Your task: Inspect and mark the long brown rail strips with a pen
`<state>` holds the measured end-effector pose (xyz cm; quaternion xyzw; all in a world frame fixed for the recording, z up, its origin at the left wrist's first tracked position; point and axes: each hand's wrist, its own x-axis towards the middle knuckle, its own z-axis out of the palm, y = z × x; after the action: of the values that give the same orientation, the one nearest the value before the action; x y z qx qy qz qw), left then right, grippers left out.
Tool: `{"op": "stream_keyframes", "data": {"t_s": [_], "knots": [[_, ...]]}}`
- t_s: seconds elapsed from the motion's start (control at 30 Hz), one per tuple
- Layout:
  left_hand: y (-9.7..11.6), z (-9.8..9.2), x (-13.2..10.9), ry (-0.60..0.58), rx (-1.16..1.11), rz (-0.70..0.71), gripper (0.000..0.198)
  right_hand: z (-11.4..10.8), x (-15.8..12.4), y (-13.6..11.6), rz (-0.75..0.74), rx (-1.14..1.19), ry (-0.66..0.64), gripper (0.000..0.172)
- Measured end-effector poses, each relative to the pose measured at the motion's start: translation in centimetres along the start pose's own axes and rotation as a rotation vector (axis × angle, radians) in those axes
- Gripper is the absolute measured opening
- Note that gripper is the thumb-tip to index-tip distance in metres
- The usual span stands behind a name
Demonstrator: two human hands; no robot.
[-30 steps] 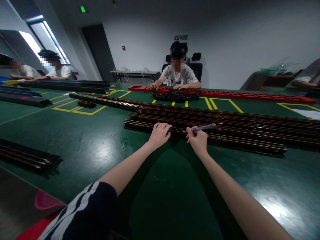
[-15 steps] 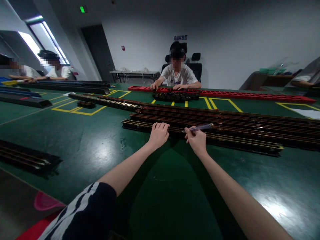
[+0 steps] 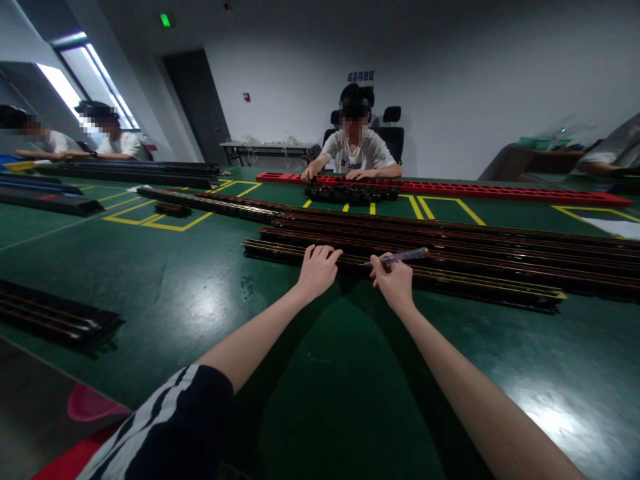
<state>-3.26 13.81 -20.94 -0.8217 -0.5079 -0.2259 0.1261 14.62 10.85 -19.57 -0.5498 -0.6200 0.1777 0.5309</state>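
Several long dark rails with brass-coloured edges (image 3: 470, 280) lie side by side across the green table (image 3: 165, 287). My left hand (image 3: 317, 270) rests on the nearest rail, its fingers curled over the rail's top edge. My right hand (image 3: 395, 280) is closed on a slim pen-like tool with a clear purple handle (image 3: 403, 255). The tool's tip points left and sits over the same nearest rail, a short way right of my left hand.
A person in a white shirt (image 3: 357, 150) sits opposite, hands on a long red rail (image 3: 475, 190) with a pile of black parts (image 3: 353, 193) in front. Two more people (image 3: 113, 137) sit far left. Dark rails (image 3: 55, 320) lie near left; yellow tape lines mark the table.
The nearest rail has slid a little to the left under my left hand. Both hands stay almost where they were.
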Motion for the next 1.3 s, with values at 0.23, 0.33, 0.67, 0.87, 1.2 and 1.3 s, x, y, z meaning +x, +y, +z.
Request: {"op": "stream_keyframes", "data": {"t_s": [0.23, 0.33, 0.67, 0.87, 1.2, 1.3], "knots": [[0.1, -0.2, 0.0, 0.003, 0.010, -0.028, 0.039, 0.1, 0.1, 0.2, 0.002, -0.012, 0.012, 0.053], [0.1, -0.1, 0.0, -0.002, 0.009, -0.027, 0.039, 0.1, 0.0, 0.2, -0.006, -0.019, 0.026, 0.053], [0.0, -0.1, 0.0, -0.012, -0.007, -0.029, 0.040, 0.1, -0.1, 0.1, 0.005, -0.016, 0.070, 0.049], [-0.1, 0.0, 0.1, -0.017, -0.032, -0.019, 0.039, 0.2, 0.1, 1.0, 0.002, -0.043, 0.111, 0.048], [-0.3, 0.1, 0.1, 0.001, -0.046, -0.008, 0.039, 0.2, 0.2, 1.4, -0.025, -0.054, 0.104, 0.050], [-0.4, 0.3, 0.1, 0.021, -0.064, -0.007, 0.037, 0.1, 0.2, 1.3, -0.034, -0.071, 0.093, 0.046]]}}
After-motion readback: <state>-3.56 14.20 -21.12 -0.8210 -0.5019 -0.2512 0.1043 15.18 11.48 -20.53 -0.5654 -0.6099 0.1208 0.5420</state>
